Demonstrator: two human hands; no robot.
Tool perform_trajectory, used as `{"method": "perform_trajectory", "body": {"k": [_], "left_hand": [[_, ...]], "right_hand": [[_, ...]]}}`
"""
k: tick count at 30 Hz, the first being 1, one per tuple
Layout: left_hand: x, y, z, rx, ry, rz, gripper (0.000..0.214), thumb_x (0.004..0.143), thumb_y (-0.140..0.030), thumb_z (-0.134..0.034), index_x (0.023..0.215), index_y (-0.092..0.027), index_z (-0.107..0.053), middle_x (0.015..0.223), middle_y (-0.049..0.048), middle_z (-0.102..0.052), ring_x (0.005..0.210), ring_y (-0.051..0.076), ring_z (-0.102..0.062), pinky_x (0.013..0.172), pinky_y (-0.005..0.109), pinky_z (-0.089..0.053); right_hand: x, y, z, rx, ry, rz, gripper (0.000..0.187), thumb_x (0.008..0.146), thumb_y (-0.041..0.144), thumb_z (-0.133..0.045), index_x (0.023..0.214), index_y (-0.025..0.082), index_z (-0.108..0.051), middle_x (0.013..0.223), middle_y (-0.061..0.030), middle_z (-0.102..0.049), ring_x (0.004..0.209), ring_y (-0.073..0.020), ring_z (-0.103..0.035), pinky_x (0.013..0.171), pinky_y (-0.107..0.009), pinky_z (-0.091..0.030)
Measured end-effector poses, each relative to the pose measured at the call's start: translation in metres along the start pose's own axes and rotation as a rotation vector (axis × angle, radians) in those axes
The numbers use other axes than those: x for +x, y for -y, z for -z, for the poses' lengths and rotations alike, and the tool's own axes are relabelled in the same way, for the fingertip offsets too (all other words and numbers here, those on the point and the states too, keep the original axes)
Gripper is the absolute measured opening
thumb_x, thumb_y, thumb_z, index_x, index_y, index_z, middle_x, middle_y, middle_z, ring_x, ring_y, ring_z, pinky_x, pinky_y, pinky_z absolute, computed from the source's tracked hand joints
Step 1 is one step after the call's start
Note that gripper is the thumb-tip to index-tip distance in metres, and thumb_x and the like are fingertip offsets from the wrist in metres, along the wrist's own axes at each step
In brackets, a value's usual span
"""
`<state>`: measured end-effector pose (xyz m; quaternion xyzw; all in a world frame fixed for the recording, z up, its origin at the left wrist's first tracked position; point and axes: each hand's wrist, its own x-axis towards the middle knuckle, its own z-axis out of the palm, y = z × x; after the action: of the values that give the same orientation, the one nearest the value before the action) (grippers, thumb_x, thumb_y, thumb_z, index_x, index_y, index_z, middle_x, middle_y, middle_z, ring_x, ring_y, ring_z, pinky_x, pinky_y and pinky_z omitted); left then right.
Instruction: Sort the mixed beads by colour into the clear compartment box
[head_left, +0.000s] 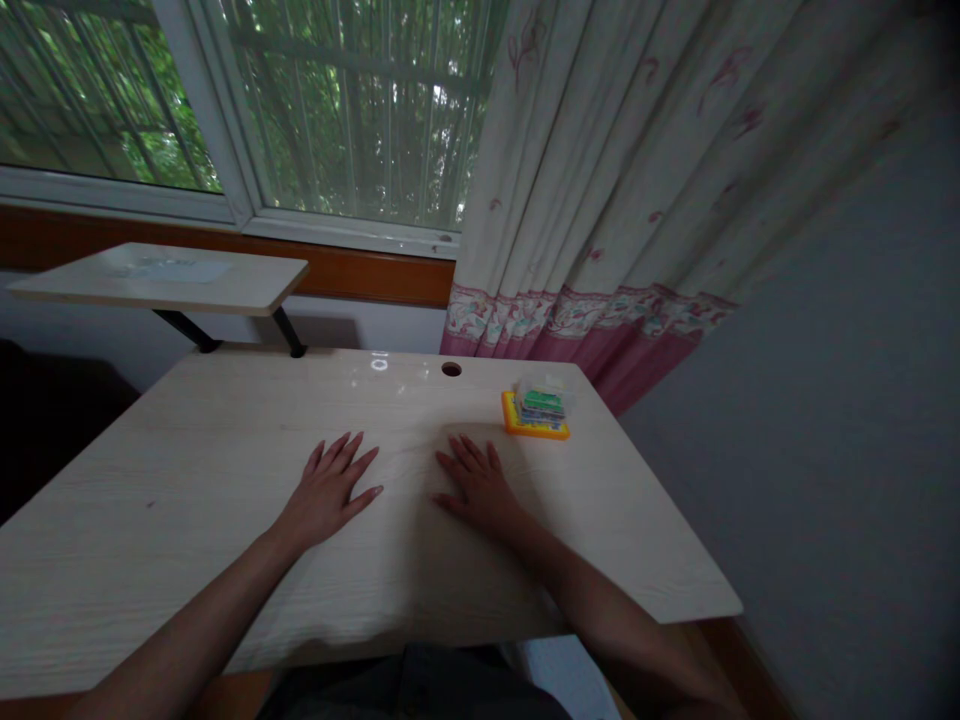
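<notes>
My left hand (327, 492) lies palm down on the pale wood-grain desk (187, 470), fingers spread and holding nothing. To its right, my right hand (478, 488) rests flat on the same desktop, its fingers also apart. Just beyond the right hand, toward the back right corner, sits a flat yellow-orange box (536, 430). On top of it is a clear plastic case (564, 388) with a stack of green-topped cards or flat pieces (541, 404) inside; their exact kind cannot be made out. Neither hand touches the boxes.
A raised shelf (247, 285) on black brackets stands at the back left, with a clear sheet or bag (184, 270) on it. Near the desk's back edge is a round cable hole (451, 369). Behind hang long floral curtains (570, 200) beside a window (360, 120).
</notes>
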<state>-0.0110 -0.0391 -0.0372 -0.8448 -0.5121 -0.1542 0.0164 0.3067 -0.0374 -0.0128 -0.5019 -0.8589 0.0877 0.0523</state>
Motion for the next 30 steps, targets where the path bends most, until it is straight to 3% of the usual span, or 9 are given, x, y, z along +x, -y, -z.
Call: {"method": "perform_trajectory", "body": {"k": [11, 13, 15, 18, 21, 24, 27, 30], "left_hand": [[0.0, 0.0, 0.0, 0.037, 0.012, -0.003, 0.064, 0.094, -0.065, -0.042, 0.148, -0.031, -0.043, 0.16, 0.0095, -0.032, 0.148, 0.033, -0.028, 0.118, 0.057, -0.019], [0.001, -0.001, 0.001, 0.04, 0.021, -0.001, 0.065, 0.094, -0.065, -0.042, 0.148, -0.03, -0.043, 0.16, 0.0097, -0.032, 0.148, 0.033, -0.028, 0.118, 0.057, -0.019], [0.001, -0.002, 0.002, 0.043, 0.03, 0.005, 0.064, 0.094, -0.065, -0.041, 0.148, -0.031, -0.043, 0.16, 0.0097, -0.031, 0.148, 0.032, -0.028, 0.118, 0.057, -0.018], [0.001, -0.003, 0.003, 0.039, 0.029, 0.012, 0.063, 0.094, -0.064, -0.041, 0.148, -0.031, -0.043, 0.16, 0.0092, -0.031, 0.148, 0.032, -0.027, 0.119, 0.057, -0.019], [0.001, -0.003, 0.003, 0.028, 0.017, 0.01, 0.063, 0.094, -0.064, -0.042, 0.147, -0.031, -0.045, 0.16, 0.0087, -0.032, 0.148, 0.032, -0.027, 0.119, 0.057, -0.019], [0.001, -0.002, 0.001, 0.025, 0.013, 0.015, 0.063, 0.094, -0.064, -0.042, 0.147, -0.03, -0.045, 0.16, 0.0092, -0.032, 0.148, 0.032, -0.027, 0.119, 0.057, -0.018], [0.002, -0.001, -0.001, 0.015, 0.012, 0.02, 0.063, 0.094, -0.065, -0.042, 0.146, -0.031, -0.046, 0.16, 0.0093, -0.032, 0.148, 0.033, -0.028, 0.118, 0.057, -0.018], [0.003, -0.001, -0.001, -0.001, 0.009, 0.022, 0.063, 0.093, -0.065, -0.043, 0.146, -0.031, -0.046, 0.159, 0.0094, -0.033, 0.147, 0.033, -0.028, 0.118, 0.057, -0.018]], "right_hand": [[0.0, -0.002, -0.002, 0.021, -0.027, 0.011, 0.076, 0.091, 0.071, -0.04, 0.152, 0.027, -0.036, 0.163, -0.0112, -0.021, 0.151, -0.0321, -0.015, 0.118, -0.065, -0.004], [0.0, -0.006, -0.003, 0.031, -0.049, 0.029, 0.072, 0.091, 0.067, -0.047, 0.15, 0.027, -0.041, 0.162, -0.0118, -0.027, 0.15, -0.0327, -0.02, 0.118, -0.066, -0.007], [0.0, -0.013, 0.0, 0.075, -0.092, 0.102, 0.059, 0.092, 0.057, -0.053, 0.142, 0.026, -0.051, 0.156, -0.012, -0.04, 0.145, -0.0308, -0.033, 0.117, -0.062, -0.019], [0.0, -0.03, 0.022, 0.179, -0.299, 0.262, 0.035, 0.097, 0.034, -0.05, 0.126, 0.023, -0.065, 0.141, -0.0115, -0.057, 0.13, -0.0223, -0.053, 0.109, -0.045, -0.043], [0.0, -0.055, 0.062, 0.114, -0.609, 0.255, 0.034, 0.095, 0.027, -0.051, 0.127, 0.024, -0.064, 0.133, -0.0106, -0.062, 0.129, -0.0228, -0.053, 0.108, -0.045, -0.044], [0.002, -0.088, 0.105, -0.032, -0.768, 0.098, 0.038, 0.094, 0.031, -0.054, 0.131, 0.022, -0.061, 0.134, -0.012, -0.061, 0.127, -0.0255, -0.052, 0.109, -0.047, -0.041], [0.004, -0.126, 0.128, -0.152, -0.767, -0.052, 0.049, 0.092, 0.036, -0.055, 0.139, 0.02, -0.054, 0.142, -0.0139, -0.054, 0.132, -0.0284, -0.047, 0.111, -0.05, -0.037], [0.007, -0.156, 0.13, -0.218, -0.638, -0.109, 0.054, 0.091, 0.04, -0.056, 0.14, 0.019, -0.052, 0.143, -0.0146, -0.053, 0.135, -0.0305, -0.045, 0.11, -0.051, -0.038]]}}
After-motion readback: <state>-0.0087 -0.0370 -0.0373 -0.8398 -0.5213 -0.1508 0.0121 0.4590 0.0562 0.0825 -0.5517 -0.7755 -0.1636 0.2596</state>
